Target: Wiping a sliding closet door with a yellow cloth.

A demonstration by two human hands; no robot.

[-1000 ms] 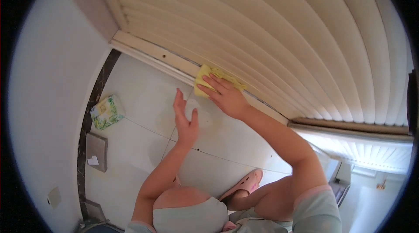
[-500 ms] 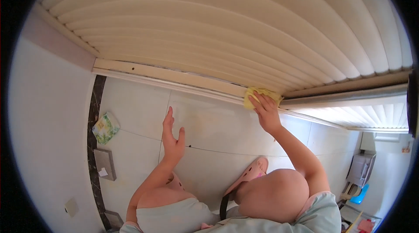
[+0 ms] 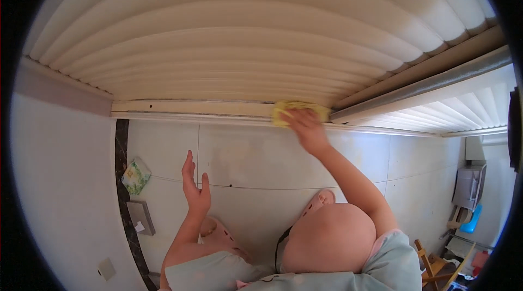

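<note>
A yellow cloth [image 3: 282, 115] lies bunched under my right hand [image 3: 310, 132], whose fingers hold it against the cream bottom rail [image 3: 218, 110] of a ribbed panel [image 3: 218, 35]. The cloth is near the rail's right end, where a grey-edged upright frame [image 3: 425, 85] meets it. My left hand [image 3: 197, 190] is in the air over the tiled floor, fingers stretched and thumb apart, holding nothing. Dark grime lines show along the rail's edges, and a small dark hole is near its left end.
By the left wall are a green-and-white packet [image 3: 136, 176] and a grey box [image 3: 141, 218]. Below me are my pink clogs [image 3: 321, 200] on pale floor tiles [image 3: 245, 157]. At the right stand a grey bin-like container [image 3: 469, 186], a blue item [image 3: 472, 219] and a wooden folding frame [image 3: 430, 264].
My right hand has slid left along the rail with the cloth. My left hand is slightly lower and further left in view. The whole view has turned a little.
</note>
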